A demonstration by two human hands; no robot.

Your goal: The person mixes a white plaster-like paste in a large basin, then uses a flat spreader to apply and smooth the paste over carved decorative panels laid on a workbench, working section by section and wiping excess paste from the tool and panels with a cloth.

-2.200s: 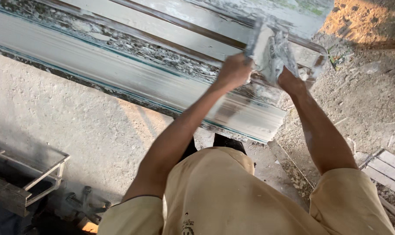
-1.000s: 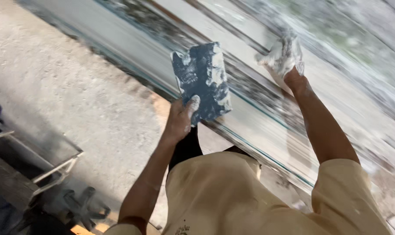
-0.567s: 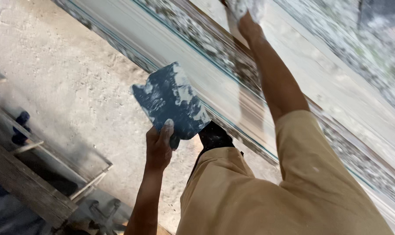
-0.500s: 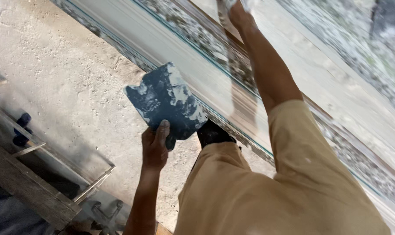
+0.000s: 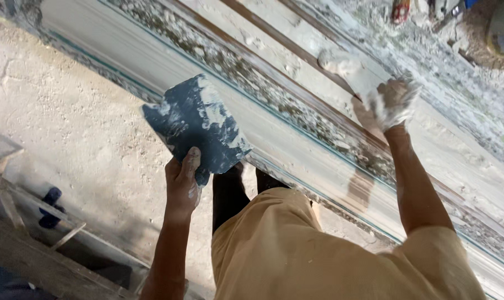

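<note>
In the head view, a dark blue plaster-smeared board (image 5: 199, 130) is gripped at its lower edge by the left hand (image 5: 182, 180), thumb pressed onto its face, and is held off the long moulded strip (image 5: 296, 144). A lump of white plaster (image 5: 341, 64) is pressed along the strip's upper channel by the right hand (image 5: 391, 103), whose plaster-caked fingers are curled. Filling the moulding appears to be in hand; steady drawing along the channel seems called for. No containers are seen.
</note>
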